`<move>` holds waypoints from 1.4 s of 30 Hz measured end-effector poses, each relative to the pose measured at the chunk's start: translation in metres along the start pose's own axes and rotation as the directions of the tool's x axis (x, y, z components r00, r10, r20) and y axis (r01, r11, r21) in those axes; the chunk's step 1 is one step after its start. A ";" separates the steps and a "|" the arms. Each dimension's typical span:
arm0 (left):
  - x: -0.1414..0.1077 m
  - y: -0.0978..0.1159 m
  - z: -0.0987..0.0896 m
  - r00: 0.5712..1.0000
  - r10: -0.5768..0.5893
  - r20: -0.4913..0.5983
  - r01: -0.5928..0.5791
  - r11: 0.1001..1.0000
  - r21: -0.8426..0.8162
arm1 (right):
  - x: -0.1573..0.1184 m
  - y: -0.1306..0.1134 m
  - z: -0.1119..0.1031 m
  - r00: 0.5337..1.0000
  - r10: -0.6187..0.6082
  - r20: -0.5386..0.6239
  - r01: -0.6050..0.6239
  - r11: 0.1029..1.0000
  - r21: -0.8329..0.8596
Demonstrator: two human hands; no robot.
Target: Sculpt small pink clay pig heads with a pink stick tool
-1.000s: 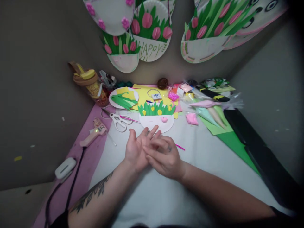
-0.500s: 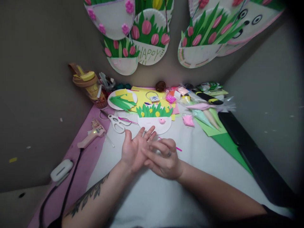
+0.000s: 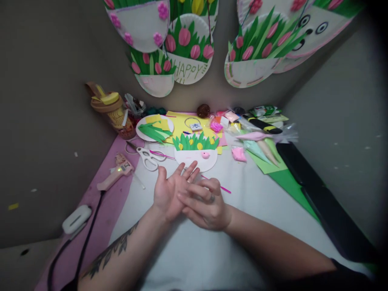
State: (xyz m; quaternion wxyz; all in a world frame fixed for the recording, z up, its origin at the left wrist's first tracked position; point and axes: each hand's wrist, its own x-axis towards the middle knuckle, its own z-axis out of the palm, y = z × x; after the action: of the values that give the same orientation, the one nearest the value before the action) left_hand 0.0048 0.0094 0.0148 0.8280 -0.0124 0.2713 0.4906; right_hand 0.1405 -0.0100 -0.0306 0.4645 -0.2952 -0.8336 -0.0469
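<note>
My left hand (image 3: 166,196) is palm up with its fingers spread, over the white table covering. Across its palm lie the bent fingers of my right hand (image 3: 209,206), pressed against it; anything tiny between them is hidden. Just beyond the fingertips lies a white half-round paper plate (image 3: 194,159) with green paper grass (image 3: 197,142), small yellow flowers and a pink clay piece (image 3: 205,155) on its front. A thin magenta stick (image 3: 222,188) lies by my right hand.
White scissors (image 3: 148,157) and a pink glue gun (image 3: 117,174) lie at left, near a lidded cup (image 3: 117,115). A bag of pink clay (image 3: 239,154), piping bags (image 3: 263,147) and a black folding object (image 3: 321,198) are at right. Decorated plates (image 3: 189,72) hang on the wall.
My right hand's fingers have shifted slightly left across the left palm. The whole view has moved a little; the things on the table stay put.
</note>
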 end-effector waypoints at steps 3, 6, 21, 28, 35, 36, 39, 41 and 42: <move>0.000 0.001 -0.001 1.000 -0.026 0.007 0.026 0.999 -0.035 | 0.002 0.000 0.000 1.000 0.008 -0.002 -0.008 1.000 -0.018; 0.000 0.001 -0.002 1.000 -0.013 0.017 0.015 0.998 -0.063 | 0.004 0.000 0.000 1.000 -0.002 -0.010 0.002 1.000 -0.022; -0.001 0.003 -0.001 1.000 -0.001 0.031 0.002 0.998 -0.059 | 0.000 0.001 0.002 1.000 0.011 -0.015 -0.011 1.000 -0.013; 0.001 0.002 -0.006 0.995 -0.036 0.088 0.046 0.992 -0.115 | 0.003 0.002 0.002 0.996 0.092 0.016 -0.093 0.993 0.074; 0.002 0.001 -0.009 0.988 -0.018 0.155 0.054 0.972 -0.230 | 0.010 0.007 -0.003 0.978 0.205 0.043 -0.209 0.961 0.179; 0.002 0.001 -0.009 0.986 -0.014 0.169 0.054 0.970 -0.237 | 0.010 0.007 -0.003 0.976 0.212 0.039 -0.216 0.961 0.173; 0.002 0.002 -0.008 0.981 -0.010 0.195 0.058 0.969 -0.241 | 0.009 0.007 -0.005 0.976 0.218 0.023 -0.219 0.962 0.161; 0.001 0.002 -0.008 0.982 -0.010 0.190 0.057 0.969 -0.240 | 0.008 0.005 -0.005 0.979 0.202 0.011 -0.201 0.966 0.162; 0.001 0.002 -0.008 0.983 -0.010 0.186 0.055 0.970 -0.239 | 0.007 0.004 -0.006 0.982 0.189 0.007 -0.187 0.968 0.166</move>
State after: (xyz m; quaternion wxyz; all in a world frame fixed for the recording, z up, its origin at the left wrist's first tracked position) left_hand 0.0002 0.0094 0.0082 0.8496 -0.0729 0.1316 0.5055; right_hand 0.1439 -0.0053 -0.0224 0.4935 -0.3330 -0.8008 0.0656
